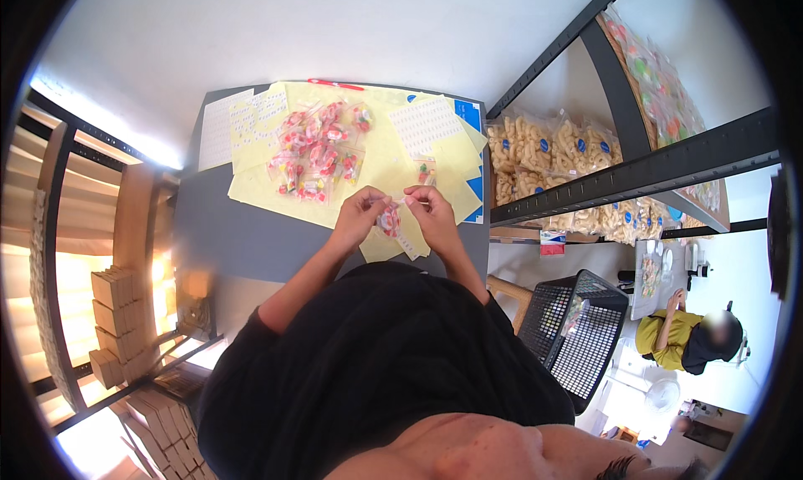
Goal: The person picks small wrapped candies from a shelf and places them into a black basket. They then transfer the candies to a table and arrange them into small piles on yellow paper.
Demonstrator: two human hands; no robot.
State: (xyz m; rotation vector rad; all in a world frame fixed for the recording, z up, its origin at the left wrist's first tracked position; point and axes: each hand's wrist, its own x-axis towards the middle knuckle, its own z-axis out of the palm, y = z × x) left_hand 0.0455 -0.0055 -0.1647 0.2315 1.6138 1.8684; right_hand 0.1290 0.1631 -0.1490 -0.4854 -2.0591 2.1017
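Observation:
A small clear plastic bag (389, 221) of red and white wrapped pieces hangs between my hands over yellow sheets. My left hand (365, 211) pinches its top edge on the left, and my right hand (429, 209) pinches the top edge on the right. Just beyond my right hand lies another small bag (426, 171) with red and green contents. A pile of similar filled bags (320, 147) rests on the yellow sheets (251, 188) farther left. A white sheet of small printed labels (428, 125) lies at the back right.
A red pen-like object (335, 84) lies at the grey table's (251, 241) back edge. Metal shelving (633, 172) with bagged curled snacks (533, 144) stands right. A black plastic basket (583, 342) is lower right. Another person (680, 339) is at a table farther off. Stacked boxes (116, 317) stand left.

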